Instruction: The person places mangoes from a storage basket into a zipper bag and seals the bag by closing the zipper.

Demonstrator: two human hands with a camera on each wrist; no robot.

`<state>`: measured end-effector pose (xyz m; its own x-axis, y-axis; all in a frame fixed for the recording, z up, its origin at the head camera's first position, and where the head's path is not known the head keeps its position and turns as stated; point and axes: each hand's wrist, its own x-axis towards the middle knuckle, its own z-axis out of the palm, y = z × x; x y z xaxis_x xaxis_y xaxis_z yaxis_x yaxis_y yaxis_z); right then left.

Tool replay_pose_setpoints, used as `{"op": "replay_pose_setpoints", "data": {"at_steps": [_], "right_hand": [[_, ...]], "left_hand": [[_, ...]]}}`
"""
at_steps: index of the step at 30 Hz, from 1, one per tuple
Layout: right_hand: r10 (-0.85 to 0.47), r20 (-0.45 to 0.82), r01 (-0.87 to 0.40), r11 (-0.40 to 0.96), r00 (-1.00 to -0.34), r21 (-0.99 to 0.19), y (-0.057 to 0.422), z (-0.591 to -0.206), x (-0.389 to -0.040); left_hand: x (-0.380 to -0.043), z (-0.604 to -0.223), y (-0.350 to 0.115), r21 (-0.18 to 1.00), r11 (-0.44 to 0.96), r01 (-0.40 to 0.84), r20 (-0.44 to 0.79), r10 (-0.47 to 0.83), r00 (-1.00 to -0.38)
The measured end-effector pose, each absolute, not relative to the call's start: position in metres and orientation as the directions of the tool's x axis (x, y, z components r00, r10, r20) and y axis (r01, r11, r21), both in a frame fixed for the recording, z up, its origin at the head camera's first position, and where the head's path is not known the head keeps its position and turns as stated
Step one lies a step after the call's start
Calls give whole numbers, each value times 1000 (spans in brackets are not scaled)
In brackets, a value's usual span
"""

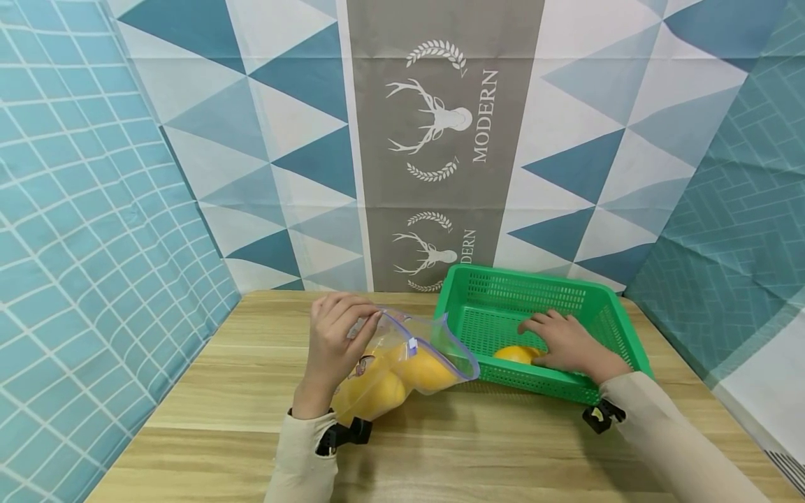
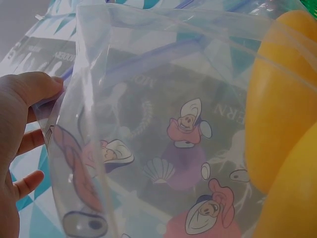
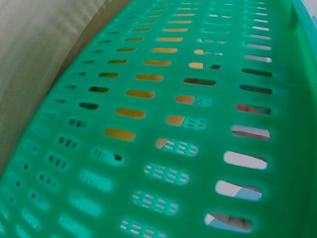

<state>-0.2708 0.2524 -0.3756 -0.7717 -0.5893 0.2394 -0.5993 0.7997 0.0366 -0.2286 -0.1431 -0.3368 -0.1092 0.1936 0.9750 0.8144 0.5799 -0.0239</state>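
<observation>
My left hand (image 1: 339, 328) pinches the upper edge of a clear zip bag (image 2: 124, 148), printed with cartoon figures and lined with a purple zip. Several yellow mangoes (image 1: 383, 391) fill its lower part, and the bag's mouth gapes toward the basket. Inside the green basket (image 1: 528, 276), my right hand (image 1: 562, 342) reaches down over another yellow mango (image 1: 516, 354). Its fingers are spread beyond the fruit and the thumb is right at its near side. In the right wrist view, the slotted basket wall (image 3: 163, 114) hides most of the hand; yellow shows through the slots.
The wooden table (image 1: 207, 412) carries both bag and basket. The basket stands at the back right, its left side beside the bag's mouth. Behind the table hangs a patterned cloth (image 1: 440, 195), with blue tiled sheeting (image 1: 94, 209) on the left.
</observation>
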Motion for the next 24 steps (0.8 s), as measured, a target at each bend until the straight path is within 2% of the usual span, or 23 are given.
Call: {"op": "replay_pose_setpoints", "data": {"at_steps": [11, 24], "right_hand": [[-612, 110, -614, 789, -783, 21, 251, -377, -278], [-624, 104, -617, 782, -775, 90, 246, -384, -280]], "left_hand": [[-228, -337, -143, -19, 579, 815, 975, 192, -114], [-228, -338, -142, -14, 586, 810, 974, 191, -121]]}}
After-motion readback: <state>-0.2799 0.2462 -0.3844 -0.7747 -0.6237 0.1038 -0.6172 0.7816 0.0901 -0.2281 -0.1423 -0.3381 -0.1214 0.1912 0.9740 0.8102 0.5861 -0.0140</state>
